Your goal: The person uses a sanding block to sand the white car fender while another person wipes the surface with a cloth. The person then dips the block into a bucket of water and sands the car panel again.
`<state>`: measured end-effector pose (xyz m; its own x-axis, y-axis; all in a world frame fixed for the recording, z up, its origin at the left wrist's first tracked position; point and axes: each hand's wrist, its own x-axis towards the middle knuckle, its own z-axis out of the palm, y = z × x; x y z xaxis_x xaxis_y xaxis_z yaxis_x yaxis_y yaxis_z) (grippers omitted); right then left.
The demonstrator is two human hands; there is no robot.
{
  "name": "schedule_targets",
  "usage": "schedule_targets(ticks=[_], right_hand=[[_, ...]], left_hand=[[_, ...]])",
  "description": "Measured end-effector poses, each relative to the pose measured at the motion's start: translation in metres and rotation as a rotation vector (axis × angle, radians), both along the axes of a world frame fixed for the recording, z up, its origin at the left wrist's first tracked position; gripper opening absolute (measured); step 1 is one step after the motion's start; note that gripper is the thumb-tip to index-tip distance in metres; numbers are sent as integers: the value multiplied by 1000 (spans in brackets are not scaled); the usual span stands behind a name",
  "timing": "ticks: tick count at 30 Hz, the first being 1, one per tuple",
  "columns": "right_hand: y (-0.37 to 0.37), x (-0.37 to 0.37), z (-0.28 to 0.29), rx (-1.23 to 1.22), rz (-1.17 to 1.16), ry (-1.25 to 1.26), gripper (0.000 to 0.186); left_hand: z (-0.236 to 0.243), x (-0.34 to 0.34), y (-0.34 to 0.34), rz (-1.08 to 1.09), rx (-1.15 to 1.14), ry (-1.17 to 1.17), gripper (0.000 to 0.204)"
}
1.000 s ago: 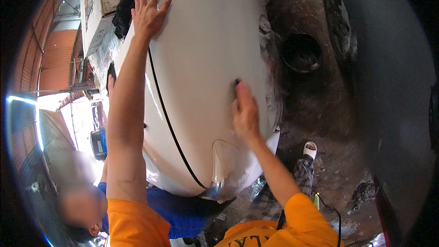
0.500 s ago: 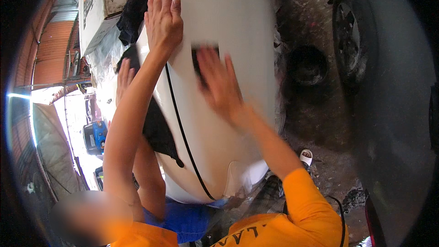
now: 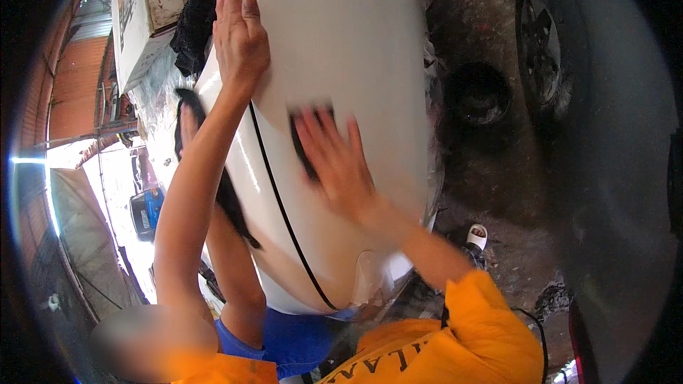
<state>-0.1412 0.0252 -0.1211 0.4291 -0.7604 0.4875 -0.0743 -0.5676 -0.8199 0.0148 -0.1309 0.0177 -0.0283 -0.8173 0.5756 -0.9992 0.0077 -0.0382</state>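
Observation:
My left hand (image 3: 240, 46) rests on the white vehicle panel (image 3: 363, 35), fingers stretched out toward the far end, above a black seam line (image 3: 274, 192). My right hand (image 3: 334, 160), blurred by motion, lies over a dark flat pad (image 3: 302, 144) pressed on the panel, fingers spread across it. Beyond my left forearm, a co-worker's hand (image 3: 188, 122) is on a dark, elongated cloth or pad (image 3: 235, 206) at the panel's left side, partly hidden by my arm.
A white carton (image 3: 135, 35), black crumpled material (image 3: 196, 21) and clear plastic sheeting sit at left. At right are a dark bucket (image 3: 475, 99), a wheel (image 3: 541, 50) of a dark car and a stained floor. The co-worker's blue clothing (image 3: 284, 341) shows at the bottom.
My right hand swept up and left, then slightly down, with the pad. My left hand shifted a little. The co-worker's arm and dark cloth have come more into view.

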Motion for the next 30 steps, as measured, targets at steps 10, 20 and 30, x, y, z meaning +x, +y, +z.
schedule_targets(ticks=[10, 20, 30], right_hand=[[-220, 35, 33, 80, -429, -143, 63], [25, -18, -39, 65, -97, 46, 77], [-36, 8, -27, 116, -166, -35, 78]], left_hand=[[-23, -19, -29, -36, 14, -59, 54], [-6, -5, -7, 25, -3, -236, 49], [-5, -3, -1, 89, 28, -297, 46]])
